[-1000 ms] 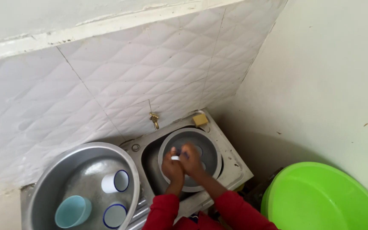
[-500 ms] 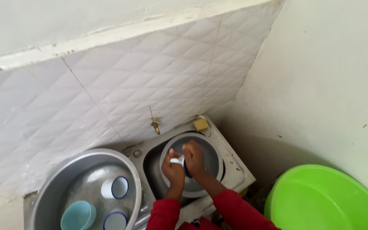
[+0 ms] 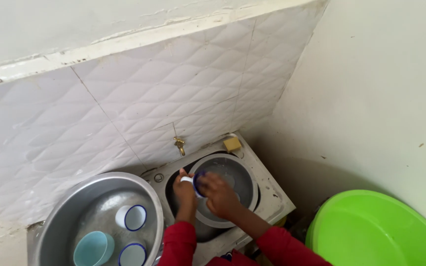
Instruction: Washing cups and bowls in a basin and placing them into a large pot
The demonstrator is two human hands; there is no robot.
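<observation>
Both hands are over a small metal sink (image 3: 272,194) set in the corner where a quilted white tiled wall (image 3: 124,118) meets a plain pale wall (image 3: 380,98). The left hand (image 3: 184,189) has its grip closed around a white cup with a dark blue rim (image 3: 192,180), held on its side above the left edge of a round metal basin (image 3: 245,170) that sits in the sink. The right hand (image 3: 219,194) lies against the mouth of the cup, fingers curled at or over the rim; whether this grip is closed on the cup or only pressed to it cannot be told, since the fingers cover the contact. Both forearms wear red sleeves (image 3: 178,244) entering from the bottom edge. A brass tap (image 3: 179,146) projects from the tiles just above the sink, and a yellowish block (image 3: 232,144), soap or sponge, rests on the back right corner of the sink surround. To the left, touching the sink edge, stands a larger metal bowl (image 3: 65,207) containing three cups: a white cup with a blue rim lying on its side (image 3: 130,216), a pale turquoise cup (image 3: 93,249), and another blue-rimmed white cup (image 3: 133,255) partly cut off by the frame. At lower right, well apart from the hands, is a bright green plastic tub (image 3: 375,231).
</observation>
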